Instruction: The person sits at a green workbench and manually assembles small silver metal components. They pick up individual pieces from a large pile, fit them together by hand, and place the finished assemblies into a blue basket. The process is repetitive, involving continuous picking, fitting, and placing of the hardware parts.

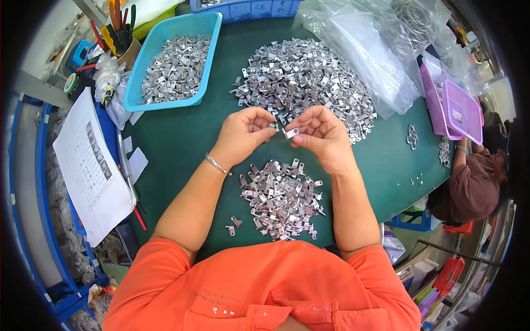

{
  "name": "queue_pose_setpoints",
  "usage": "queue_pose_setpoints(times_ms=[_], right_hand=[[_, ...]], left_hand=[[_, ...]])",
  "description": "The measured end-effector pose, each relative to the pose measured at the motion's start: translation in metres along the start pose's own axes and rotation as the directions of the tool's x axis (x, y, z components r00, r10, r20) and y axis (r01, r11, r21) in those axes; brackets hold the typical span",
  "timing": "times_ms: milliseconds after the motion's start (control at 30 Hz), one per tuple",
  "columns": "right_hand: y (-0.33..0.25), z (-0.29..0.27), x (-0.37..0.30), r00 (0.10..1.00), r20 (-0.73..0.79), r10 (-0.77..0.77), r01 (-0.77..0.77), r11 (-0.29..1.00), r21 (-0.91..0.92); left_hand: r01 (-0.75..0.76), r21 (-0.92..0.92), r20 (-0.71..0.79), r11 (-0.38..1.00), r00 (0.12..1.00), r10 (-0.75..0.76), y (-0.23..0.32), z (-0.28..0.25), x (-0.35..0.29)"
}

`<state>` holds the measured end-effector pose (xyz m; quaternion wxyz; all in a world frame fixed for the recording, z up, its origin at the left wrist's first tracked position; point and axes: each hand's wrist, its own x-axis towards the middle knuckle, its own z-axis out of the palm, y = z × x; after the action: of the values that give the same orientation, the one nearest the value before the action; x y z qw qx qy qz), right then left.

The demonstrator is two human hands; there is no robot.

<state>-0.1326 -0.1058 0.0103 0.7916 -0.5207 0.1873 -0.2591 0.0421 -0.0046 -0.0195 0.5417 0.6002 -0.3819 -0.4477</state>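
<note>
Over the green table, my two hands meet between two heaps of metal parts. My right hand [323,137] pinches a small bent metal bracket [292,133] with a hole in its flat tab, between thumb and index finger. Just beside it, the thumb and index finger of my left hand [245,133] are pressed together. A tiny glint shows at their tips, too small to name. Beyond my hands spreads a large heap of metal brackets [309,74]. Nearer my body, between my forearms, lies a smaller pile of similar brackets [282,201].
A turquoise basket [130,91] of brackets stands at the far left, beside paper sheets [88,171] and a red pen [139,218]. Clear plastic bags [367,60] lie at the far right. Another person [475,185] sits by a purple bin [462,110] on the right.
</note>
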Motion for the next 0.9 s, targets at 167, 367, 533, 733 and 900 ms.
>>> queue_pose_setpoints(times_ms=[167,367,533,733,900], right_hand=[[-0.021,-0.004,-0.01,0.928,0.323,0.188,-0.13,0.973,-0.192],[0.007,0.009,0.0,0.983,-0.07,-0.172,0.081,0.734,-0.675],[0.008,-0.009,-0.001,0.991,-0.042,-0.129,0.034,0.536,-0.844],[0.005,0.001,-0.01,0.988,0.152,-0.015,0.152,0.183,-0.971],[-0.002,-0.003,-0.009,0.99,0.138,-0.031,0.141,0.275,-0.951]], left_hand=[[0.095,-0.262,0.038,0.96,0.995,-0.088,0.008,-0.002,-0.003],[0.15,-0.371,0.152,0.916,0.983,-0.1,0.011,-0.003,-0.004],[0.225,-0.252,0.386,0.941,0.915,-0.115,0.018,-0.012,-0.006],[0.077,0.018,0.543,0.997,0.836,-0.074,0.02,-0.018,-0.01],[-0.223,0.499,0.004,0.837,0.967,0.255,0.011,0.0,-0.003]])
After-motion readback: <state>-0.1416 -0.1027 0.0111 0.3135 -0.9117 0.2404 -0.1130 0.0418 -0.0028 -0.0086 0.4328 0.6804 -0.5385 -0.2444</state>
